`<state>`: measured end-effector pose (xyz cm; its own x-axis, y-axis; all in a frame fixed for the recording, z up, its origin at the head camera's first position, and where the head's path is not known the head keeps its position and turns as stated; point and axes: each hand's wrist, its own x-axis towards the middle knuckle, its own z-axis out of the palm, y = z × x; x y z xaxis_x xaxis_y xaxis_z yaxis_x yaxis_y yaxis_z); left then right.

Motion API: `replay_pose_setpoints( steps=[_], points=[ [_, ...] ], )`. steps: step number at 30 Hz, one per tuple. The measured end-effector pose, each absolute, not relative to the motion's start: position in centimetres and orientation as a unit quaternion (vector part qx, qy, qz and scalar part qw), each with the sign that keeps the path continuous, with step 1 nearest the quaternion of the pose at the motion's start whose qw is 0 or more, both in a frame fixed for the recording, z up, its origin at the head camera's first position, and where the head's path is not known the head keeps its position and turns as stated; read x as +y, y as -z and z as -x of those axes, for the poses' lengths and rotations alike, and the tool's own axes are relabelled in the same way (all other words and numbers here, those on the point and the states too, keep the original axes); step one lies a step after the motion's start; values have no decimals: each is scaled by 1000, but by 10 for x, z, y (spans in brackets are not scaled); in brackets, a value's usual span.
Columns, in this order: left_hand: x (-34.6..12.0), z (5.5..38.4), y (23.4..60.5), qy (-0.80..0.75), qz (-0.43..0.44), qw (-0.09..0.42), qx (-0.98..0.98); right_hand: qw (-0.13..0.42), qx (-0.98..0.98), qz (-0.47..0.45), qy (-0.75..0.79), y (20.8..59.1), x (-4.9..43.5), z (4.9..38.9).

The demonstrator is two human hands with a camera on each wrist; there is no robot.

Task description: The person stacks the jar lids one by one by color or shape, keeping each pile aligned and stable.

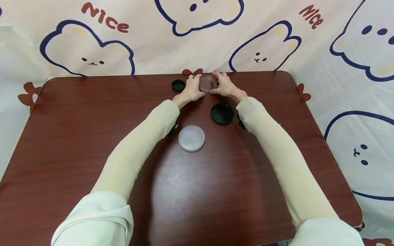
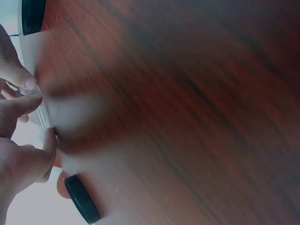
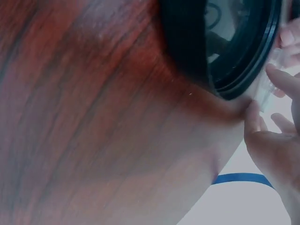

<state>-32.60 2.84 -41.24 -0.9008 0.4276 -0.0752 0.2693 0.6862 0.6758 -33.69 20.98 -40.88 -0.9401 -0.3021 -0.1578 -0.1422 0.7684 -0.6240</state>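
At the back edge of the table, a clear shallow round dish (image 1: 207,84) sits between both hands. My left hand (image 1: 191,89) holds its left side, fingers at the far rim and thumb at the near rim. On the opposite side, my right hand (image 1: 226,86) grips the dish in the same way. In the left wrist view the fingertips (image 2: 49,136) meet the thin clear edge close over the table. A small black round lid (image 1: 178,85) lies just left of my left hand. Nearer than my right hand is a larger black round dish (image 1: 222,113).
A second clear round dish (image 1: 191,138) lies on the brown wooden table (image 1: 200,205), nearer to me and between my forearms. Behind the table's back edge hangs a pale cloth (image 1: 172,54) with cartoon drawings.
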Motion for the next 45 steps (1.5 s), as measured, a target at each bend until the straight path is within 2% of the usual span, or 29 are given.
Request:
replay_pose_setpoints(
  steps=[6,16,34,45],
  points=[
    [33,330,414,-345,-172,116,915,136,941,96,294,411,205,337],
    [29,332,415,-341,-147,119,921,135,937,115,301,408,199,332],
    [28,318,411,-380,-129,110,909,141,928,132,319,403,201,321],
    [20,307,410,-408,-154,105,894,138,935,133,300,394,199,305]
  ],
)
